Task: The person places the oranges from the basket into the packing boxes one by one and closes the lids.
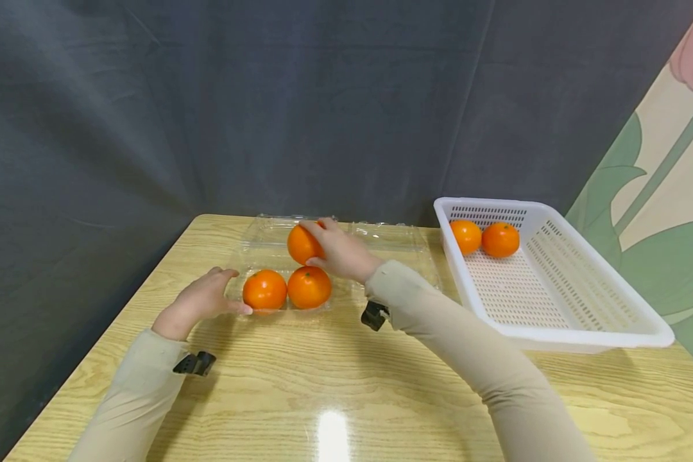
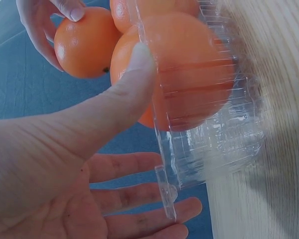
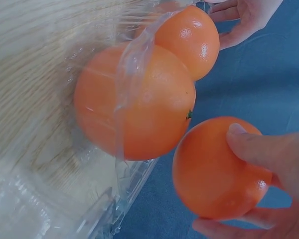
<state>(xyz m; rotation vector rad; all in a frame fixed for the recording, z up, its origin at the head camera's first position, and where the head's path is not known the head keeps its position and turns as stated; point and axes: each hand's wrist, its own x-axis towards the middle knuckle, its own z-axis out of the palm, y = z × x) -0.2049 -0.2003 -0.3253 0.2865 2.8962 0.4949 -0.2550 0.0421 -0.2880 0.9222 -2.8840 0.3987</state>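
A clear plastic clamshell box (image 1: 268,239) stands open on the table with two oranges in its front left part, a left orange (image 1: 264,290) and a right orange (image 1: 308,287). My right hand (image 1: 343,251) grips a third orange (image 1: 303,244) just above and behind the right one; the right wrist view shows thumb and fingers round this held orange (image 3: 220,169). At the box's front left corner is my left hand (image 1: 205,298). Its thumb (image 2: 139,59) rests at the front rim, while the other fingers extend, nearly straight, along the left side.
To the right stands a white plastic basket (image 1: 606,269) with slotted walls and two oranges (image 1: 500,240) in its far left corner. The wooden table (image 1: 277,398) ends at a dark curtain (image 1: 323,115) behind the box. A floral panel (image 1: 670,192) borders the right side.
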